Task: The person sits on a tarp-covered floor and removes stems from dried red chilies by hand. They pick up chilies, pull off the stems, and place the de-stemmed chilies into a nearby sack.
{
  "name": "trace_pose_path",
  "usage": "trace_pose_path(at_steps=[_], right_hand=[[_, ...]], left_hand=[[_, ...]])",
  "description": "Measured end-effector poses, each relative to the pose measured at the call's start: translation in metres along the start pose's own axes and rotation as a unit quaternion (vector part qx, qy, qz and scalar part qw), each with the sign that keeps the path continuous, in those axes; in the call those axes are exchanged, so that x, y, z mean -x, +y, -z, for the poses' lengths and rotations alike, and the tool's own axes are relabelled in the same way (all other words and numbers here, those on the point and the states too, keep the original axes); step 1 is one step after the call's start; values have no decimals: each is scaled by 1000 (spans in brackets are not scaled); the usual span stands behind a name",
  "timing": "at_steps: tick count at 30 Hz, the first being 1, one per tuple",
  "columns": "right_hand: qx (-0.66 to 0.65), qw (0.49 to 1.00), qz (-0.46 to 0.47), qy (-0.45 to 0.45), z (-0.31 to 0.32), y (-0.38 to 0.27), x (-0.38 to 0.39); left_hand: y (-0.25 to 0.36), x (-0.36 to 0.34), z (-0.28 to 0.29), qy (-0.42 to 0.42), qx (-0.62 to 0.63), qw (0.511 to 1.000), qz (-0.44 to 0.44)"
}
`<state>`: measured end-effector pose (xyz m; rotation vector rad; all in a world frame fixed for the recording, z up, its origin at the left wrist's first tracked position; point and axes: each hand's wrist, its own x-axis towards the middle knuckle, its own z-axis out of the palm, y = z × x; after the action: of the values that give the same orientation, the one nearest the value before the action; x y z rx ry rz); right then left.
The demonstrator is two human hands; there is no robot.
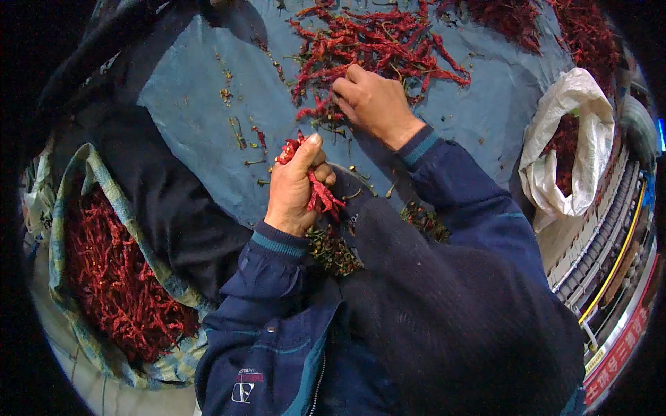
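Note:
My left hand (pixel 295 184) is closed round a few dried red chilies (pixel 324 195), whose ends stick out above and below the fist. Ahead of it, my right hand (pixel 378 107) reaches to the near edge of a loose heap of dried red chilies (pixel 381 41). Its fingers are bent and pinched at a chili there; the fingertips are partly hidden. Under the heap lies a blue sheet (pixel 201 90). Greenish stems and bits (pixel 333 251) are gathered by my lap, just below my left hand.
At the left stands a checked sack (pixel 66 277) full of red chilies (pixel 128 284). A white woven sack (pixel 590 156) at the right has chilies inside. More chilies (pixel 586 35) lie at the far right. Scattered stems and seeds (pixel 238 132) dot the sheet.

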<state>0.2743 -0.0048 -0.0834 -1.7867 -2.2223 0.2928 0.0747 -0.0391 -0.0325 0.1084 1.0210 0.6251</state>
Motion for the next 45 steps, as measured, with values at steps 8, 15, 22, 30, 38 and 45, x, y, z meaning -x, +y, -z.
trace_pose_path(at_steps=[8, 15, 22, 30, 38, 45], right_hand=[[25, 999, -21, -40, 32, 0, 12], [-244, 955, -103, 134, 102, 1, 28], [-609, 716, -341, 11, 106, -44, 53], [-595, 759, -264, -2, 86, -49, 62], [-827, 464, -313, -58, 79, -50, 68], [-476, 799, -327, -166, 69, -13, 80]], left_hand=[[4, 0, 6, 5, 4, 1000, -10], [9, 7, 3, 18, -89, 990, -105], [17, 8, -37, -79, -462, 746, -472], [13, 20, -42, -61, -441, 853, -272], [23, 20, -29, -168, -256, 950, -68], [21, 17, -21, -97, -84, 991, -30]])
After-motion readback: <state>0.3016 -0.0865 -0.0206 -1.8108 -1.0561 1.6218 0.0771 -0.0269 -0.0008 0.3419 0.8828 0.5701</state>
